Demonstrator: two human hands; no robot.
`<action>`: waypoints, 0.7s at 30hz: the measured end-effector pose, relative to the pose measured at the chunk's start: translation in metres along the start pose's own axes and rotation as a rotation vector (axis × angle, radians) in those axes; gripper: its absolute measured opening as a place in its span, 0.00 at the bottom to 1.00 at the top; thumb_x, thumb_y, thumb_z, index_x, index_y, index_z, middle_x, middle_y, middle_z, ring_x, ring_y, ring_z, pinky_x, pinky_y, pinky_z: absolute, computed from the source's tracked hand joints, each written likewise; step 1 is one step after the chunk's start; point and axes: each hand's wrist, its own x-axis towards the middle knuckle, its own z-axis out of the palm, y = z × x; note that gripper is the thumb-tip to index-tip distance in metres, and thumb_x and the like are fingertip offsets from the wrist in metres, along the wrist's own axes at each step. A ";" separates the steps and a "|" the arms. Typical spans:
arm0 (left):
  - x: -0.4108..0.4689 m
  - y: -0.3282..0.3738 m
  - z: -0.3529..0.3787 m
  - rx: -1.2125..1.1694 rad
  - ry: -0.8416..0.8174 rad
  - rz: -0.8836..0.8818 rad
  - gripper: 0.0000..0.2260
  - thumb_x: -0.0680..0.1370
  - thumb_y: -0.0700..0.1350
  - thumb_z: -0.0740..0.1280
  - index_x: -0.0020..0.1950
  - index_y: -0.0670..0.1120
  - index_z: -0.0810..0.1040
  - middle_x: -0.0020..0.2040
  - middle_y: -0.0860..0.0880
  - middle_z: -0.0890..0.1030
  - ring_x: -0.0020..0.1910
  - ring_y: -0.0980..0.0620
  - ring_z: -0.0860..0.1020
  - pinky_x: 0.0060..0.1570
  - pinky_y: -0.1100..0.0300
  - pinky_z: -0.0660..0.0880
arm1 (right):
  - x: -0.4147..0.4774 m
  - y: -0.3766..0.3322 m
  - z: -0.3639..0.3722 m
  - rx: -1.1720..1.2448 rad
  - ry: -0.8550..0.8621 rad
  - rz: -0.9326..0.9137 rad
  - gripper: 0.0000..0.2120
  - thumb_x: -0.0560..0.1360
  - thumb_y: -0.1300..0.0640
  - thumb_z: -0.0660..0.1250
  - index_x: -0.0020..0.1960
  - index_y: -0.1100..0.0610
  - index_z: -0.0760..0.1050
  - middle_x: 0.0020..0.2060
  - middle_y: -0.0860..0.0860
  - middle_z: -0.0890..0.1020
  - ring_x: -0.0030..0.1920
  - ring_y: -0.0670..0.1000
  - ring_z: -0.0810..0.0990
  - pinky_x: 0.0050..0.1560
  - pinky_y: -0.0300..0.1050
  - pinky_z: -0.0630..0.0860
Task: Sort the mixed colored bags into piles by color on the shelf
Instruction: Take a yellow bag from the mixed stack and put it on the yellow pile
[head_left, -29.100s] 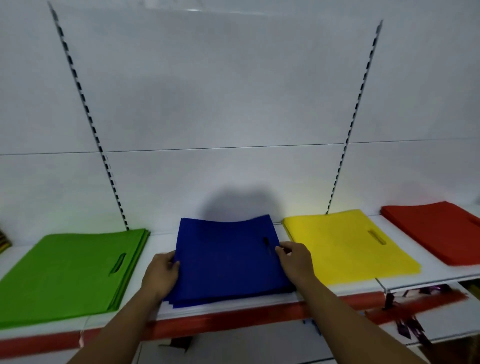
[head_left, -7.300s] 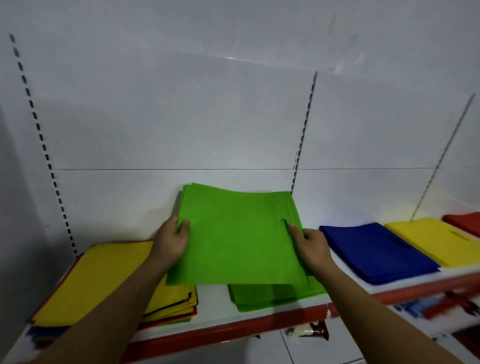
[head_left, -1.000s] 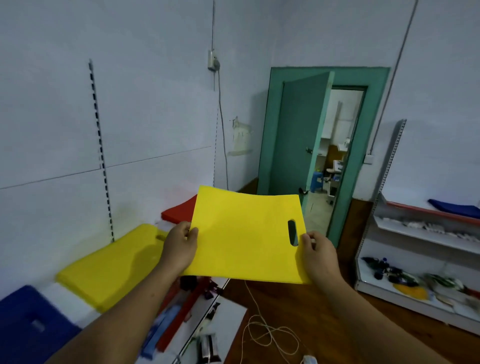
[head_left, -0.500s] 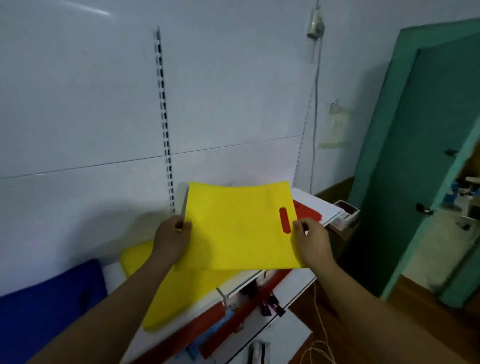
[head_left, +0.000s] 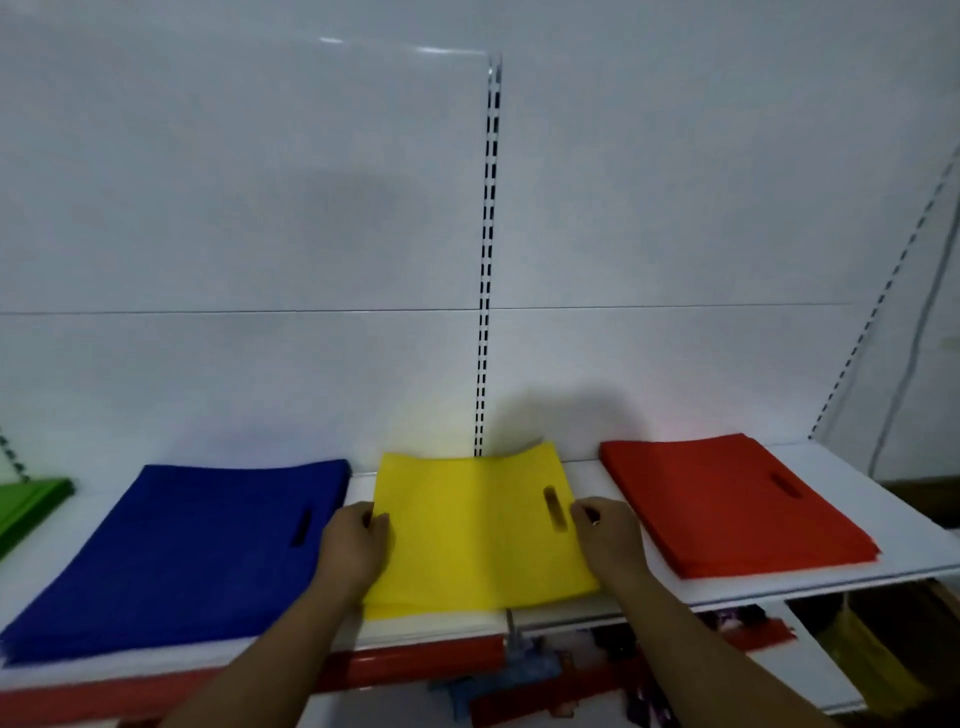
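A yellow bag (head_left: 472, 535) lies on top of the yellow pile at the middle of the white shelf (head_left: 883, 499). My left hand (head_left: 356, 545) grips its left edge and my right hand (head_left: 605, 535) grips its right edge beside the handle slot. The blue pile (head_left: 182, 551) lies to the left, the red pile (head_left: 727, 504) to the right. A corner of the green pile (head_left: 26, 501) shows at the far left edge.
A slotted upright rail (head_left: 488, 260) runs up the white back wall behind the yellow pile. The shelf has a red front strip (head_left: 405, 667). Below it a lower shelf holds blurred small items (head_left: 519, 675).
The view has swung back to face the shelf. The yellow bag, held up in the air before, now lies flat on the yellow pile with both hands at its edges.
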 end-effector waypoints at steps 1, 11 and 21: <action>-0.003 -0.002 0.004 -0.002 0.007 -0.013 0.15 0.81 0.41 0.65 0.37 0.34 0.74 0.28 0.47 0.71 0.24 0.57 0.66 0.21 0.65 0.61 | 0.001 0.003 0.002 -0.001 -0.017 0.005 0.09 0.81 0.58 0.65 0.45 0.54 0.83 0.40 0.49 0.82 0.42 0.50 0.81 0.40 0.43 0.73; 0.000 -0.020 0.013 0.048 0.025 0.051 0.17 0.81 0.47 0.65 0.34 0.40 0.75 0.26 0.50 0.72 0.22 0.59 0.67 0.22 0.60 0.64 | 0.017 0.024 0.001 0.084 -0.064 0.172 0.16 0.80 0.49 0.68 0.64 0.55 0.81 0.57 0.53 0.83 0.49 0.49 0.79 0.49 0.43 0.74; 0.008 -0.023 0.019 0.263 -0.038 -0.013 0.12 0.83 0.52 0.60 0.47 0.46 0.75 0.52 0.44 0.73 0.43 0.52 0.73 0.42 0.56 0.70 | 0.022 0.025 0.001 -0.040 -0.161 0.134 0.16 0.83 0.48 0.60 0.58 0.55 0.83 0.51 0.52 0.84 0.45 0.49 0.78 0.40 0.42 0.70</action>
